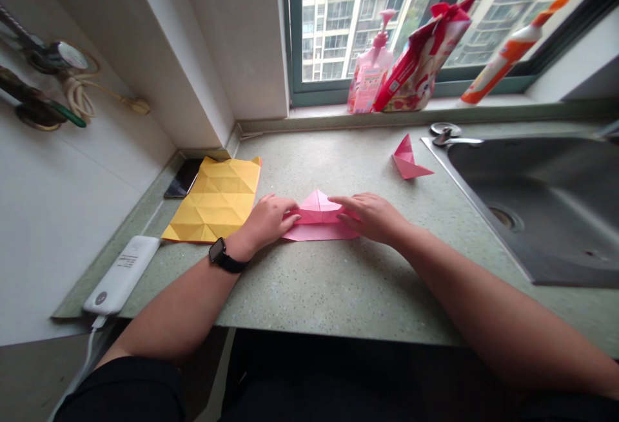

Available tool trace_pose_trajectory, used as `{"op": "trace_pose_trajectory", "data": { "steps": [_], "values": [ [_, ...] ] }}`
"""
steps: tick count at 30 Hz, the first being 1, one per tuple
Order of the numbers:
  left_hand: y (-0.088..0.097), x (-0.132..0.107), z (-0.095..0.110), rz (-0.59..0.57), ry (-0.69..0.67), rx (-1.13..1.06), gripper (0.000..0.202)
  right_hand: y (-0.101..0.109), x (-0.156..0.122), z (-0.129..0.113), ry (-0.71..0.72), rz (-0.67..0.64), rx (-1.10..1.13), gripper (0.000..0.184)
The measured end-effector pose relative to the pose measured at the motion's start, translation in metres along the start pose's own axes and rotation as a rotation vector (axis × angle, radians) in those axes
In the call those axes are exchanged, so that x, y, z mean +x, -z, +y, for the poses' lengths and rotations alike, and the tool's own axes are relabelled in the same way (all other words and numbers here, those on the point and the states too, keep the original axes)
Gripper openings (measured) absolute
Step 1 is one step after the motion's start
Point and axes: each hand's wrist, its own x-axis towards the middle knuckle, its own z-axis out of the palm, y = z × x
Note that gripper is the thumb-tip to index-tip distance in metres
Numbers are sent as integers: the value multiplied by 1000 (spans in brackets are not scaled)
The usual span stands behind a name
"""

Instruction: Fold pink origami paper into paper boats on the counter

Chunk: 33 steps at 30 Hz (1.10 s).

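Observation:
A partly folded sheet of pink paper [319, 231] lies on the counter in front of me, with a pointed top and a raised band across its middle. My left hand [267, 219], with a black watch on the wrist, pinches the paper's left end between thumb and fingers. At the other end my right hand [372, 216] grips the band, its index finger reaching over the top edge. Farther back on the right stands a folded pink paper boat [410, 159]. Creased yellow paper [213, 200] lies just left of my left hand.
A white power bank [123, 274] with a cable lies at the left edge, and a dark phone [184, 178] is partly under the yellow paper. The steel sink [556, 216] is at right. A pump bottle [370, 77], red bag [425, 61] and orange-white bottle [503, 55] line the windowsill.

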Motion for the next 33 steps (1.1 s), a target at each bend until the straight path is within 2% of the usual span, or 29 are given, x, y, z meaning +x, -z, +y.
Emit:
{"op": "trace_pose_trajectory", "data": {
  "steps": [6,17,23,28,33],
  "values": [
    [-5,0,-5,52,34,-37,36,-7,1,2,-33,31,4,44],
    [-1,-4,2,25,42,74,35,-11,1,4,-25,45,30,41],
    [-2,-5,2,-11,33,183,35,-6,3,9,57,35,35,28],
    [-4,-5,9,46,-45,261,40,0,4,6,82,3,-25,27],
    [-12,-5,30,-46,-198,230,31,7,2,-6,78,-87,-52,26]
  ]
}}
